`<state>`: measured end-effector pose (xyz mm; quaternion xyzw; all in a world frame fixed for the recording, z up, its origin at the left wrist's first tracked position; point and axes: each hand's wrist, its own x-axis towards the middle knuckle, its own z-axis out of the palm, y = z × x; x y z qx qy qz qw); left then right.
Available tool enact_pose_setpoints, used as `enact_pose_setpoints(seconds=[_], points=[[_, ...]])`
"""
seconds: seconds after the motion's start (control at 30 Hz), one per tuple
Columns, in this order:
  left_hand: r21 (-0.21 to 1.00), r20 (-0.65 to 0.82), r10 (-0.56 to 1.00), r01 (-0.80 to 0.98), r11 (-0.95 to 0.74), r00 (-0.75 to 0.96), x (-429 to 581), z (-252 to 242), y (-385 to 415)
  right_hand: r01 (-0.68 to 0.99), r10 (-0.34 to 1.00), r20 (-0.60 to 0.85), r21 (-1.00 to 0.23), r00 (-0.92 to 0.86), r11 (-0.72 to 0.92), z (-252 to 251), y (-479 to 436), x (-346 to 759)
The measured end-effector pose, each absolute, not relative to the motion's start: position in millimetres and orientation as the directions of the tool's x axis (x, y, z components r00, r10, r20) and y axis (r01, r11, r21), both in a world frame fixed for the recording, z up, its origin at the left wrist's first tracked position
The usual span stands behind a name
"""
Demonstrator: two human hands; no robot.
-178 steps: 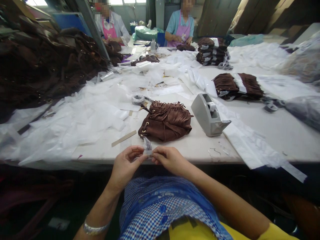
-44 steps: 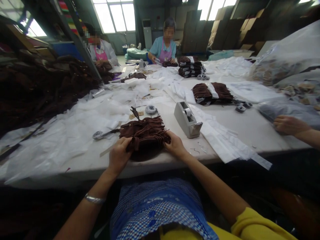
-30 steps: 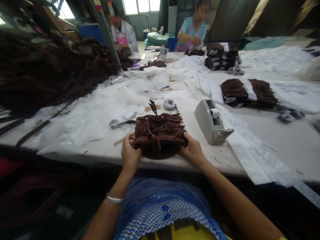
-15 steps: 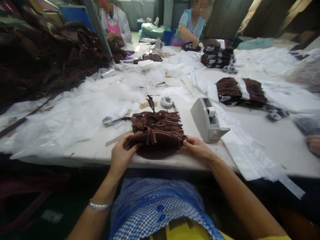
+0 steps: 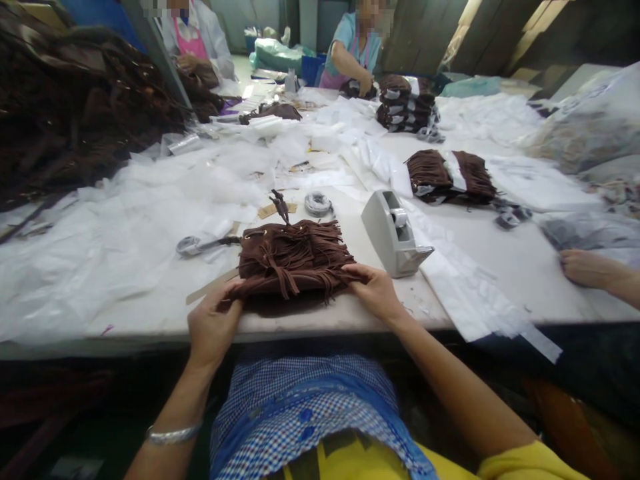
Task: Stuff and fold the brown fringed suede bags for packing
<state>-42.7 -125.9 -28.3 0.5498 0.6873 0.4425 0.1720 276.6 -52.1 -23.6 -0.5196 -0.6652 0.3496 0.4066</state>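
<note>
A brown fringed bag [image 5: 295,253] lies on the white table in front of me, its near edge raised slightly off the surface. My left hand [image 5: 216,319] pinches the bag's near left corner between thumb and fingers. At the near right corner, my right hand [image 5: 373,288] grips the edge among the fringe. A wrapped strap end [image 5: 190,246] sticks out to the bag's left, and a coiled wrapped strap [image 5: 319,204] rests behind it. Just right of the bag stands a grey tape dispenser [image 5: 393,233].
White wrapping sheets [image 5: 125,247] cover the table's left side. A taped fringed bag [image 5: 450,177] and a stack of bags [image 5: 407,103] sit at back right. A dark heap [image 5: 75,107] rises at left. Another person's hand [image 5: 593,269] rests at right; two people work across the table.
The bag's near edge has tipped down, so its dark underside shows less and more of the fringed face is visible. Both hands keep hold. The view has shifted right.
</note>
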Motion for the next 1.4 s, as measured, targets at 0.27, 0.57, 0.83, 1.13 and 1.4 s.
enact_pose_setpoints(seconds=[0.27, 0.57, 0.83, 1.13, 1.4], points=[[0.437, 0.374, 0.926, 0.889, -0.136, -0.043, -49, -14, -123, 0.605, 0.884, 0.438, -0.664, -0.161, 0.439, -1, -81, 278], [0.333, 0.437, 0.868, 0.855, -0.397, 0.233, -25, 29, -118, 0.574, 0.724, 0.494, -0.446, -0.482, 0.687, 23, -71, 234], [0.191, 0.328, 0.844, 0.846, -0.499, 0.424, -15, 15, -87, 0.526, 0.584, 0.448, -0.261, -0.677, 0.81, -2, -45, 241], [0.271, 0.276, 0.91, 0.883, -0.382, 0.309, -11, -4, -83, 0.557, 0.56, 0.405, -0.138, -0.723, 0.819, -1, -54, 244], [0.615, 0.086, 0.949, 0.733, -0.29, 0.303, -28, 9, -56, 0.429, 0.483, 0.365, -0.223, -0.796, 0.875, -29, -107, 230]])
